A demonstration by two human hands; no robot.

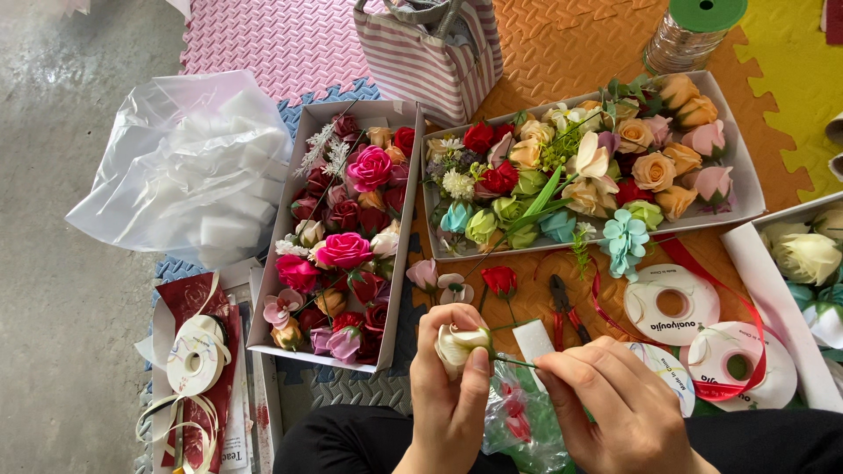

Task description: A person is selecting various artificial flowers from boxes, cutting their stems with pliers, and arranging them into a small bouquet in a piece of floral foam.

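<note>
My left hand [450,386] holds a cream artificial rose bud [460,345] between thumb and fingers, low in the middle of the view. A thin green wire stem [512,360] runs from the bud to my right hand [615,399], whose fingers pinch it. A white tape roll [532,339] stands just behind the right hand. Red-handled pliers [565,309] lie on the mat beyond it.
A tall box of red and pink flowers [307,132] sits left of centre. A wide box of mixed flowers [742,167] sits at the right. Ribbon spools [672,303] with red ribbon lie at the right. A striped bag [430,57] and white plastic bag [189,162] are behind.
</note>
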